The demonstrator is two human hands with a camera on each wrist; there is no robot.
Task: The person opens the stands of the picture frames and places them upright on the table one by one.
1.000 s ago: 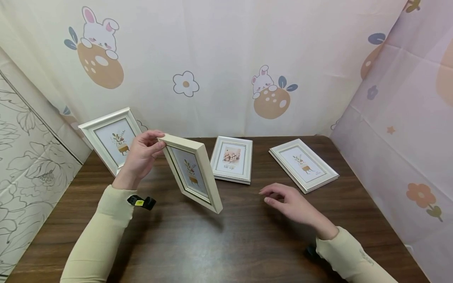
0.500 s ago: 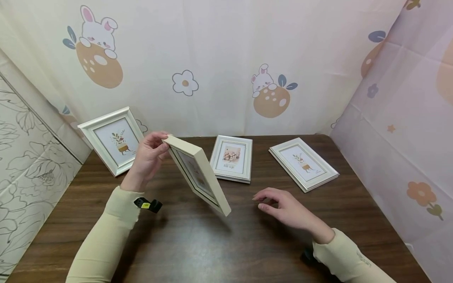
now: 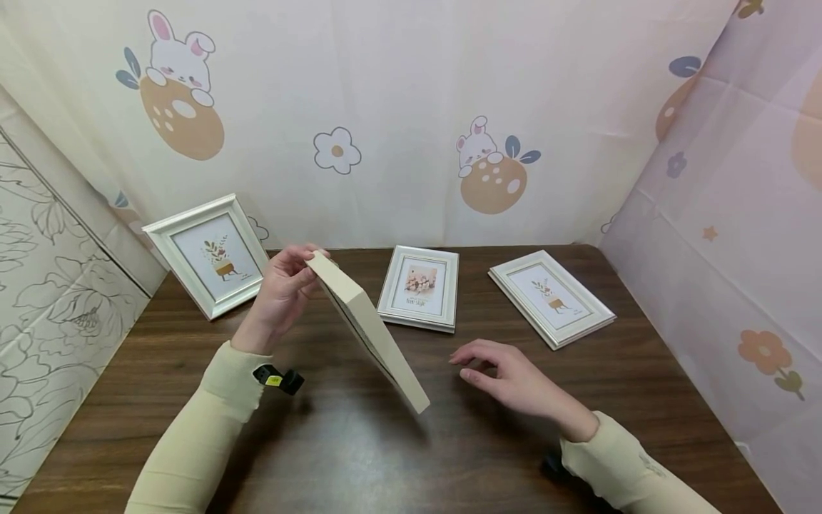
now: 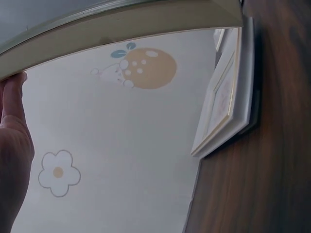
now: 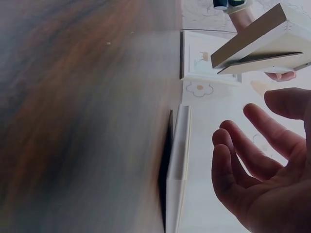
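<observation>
- Behind everything hangs a pale cloth backdrop [image 3: 398, 86], printed with rabbits on orange-brown spotted shapes and with flowers.
- In front of it spreads the counter [image 3: 359, 464], dark brown with wood grain.
- Two cream sleeves [image 3: 186, 450] reach in over the counter, one from each lower corner of the head view.
- The upright frame [image 3: 215, 257], white, stands at the left on its lower edge, facing the person.
- The held frame [image 3: 367, 325], cream-sided, is raised over the middle of the counter, slanting down to the right; it shows mostly its edges, its face turned too far to make out.
- The right-hand frame [image 3: 551, 300] lies face up near the far right, turned at an angle.
- The middle frame [image 3: 420, 289] lies face up near the back edge, just behind the held frame.
- The left hand [image 3: 285, 293] has a narrow grip, thumb and fingers pinching the held frame at its upper left corner.
- The right hand [image 3: 504, 375] hovers over the counter, well apart from the right-hand frame; its grip is wide and loose, fingers gently bent, holding nothing.
- On the left wrist sits a black device [image 3: 276, 380] with a small yellow label.
</observation>
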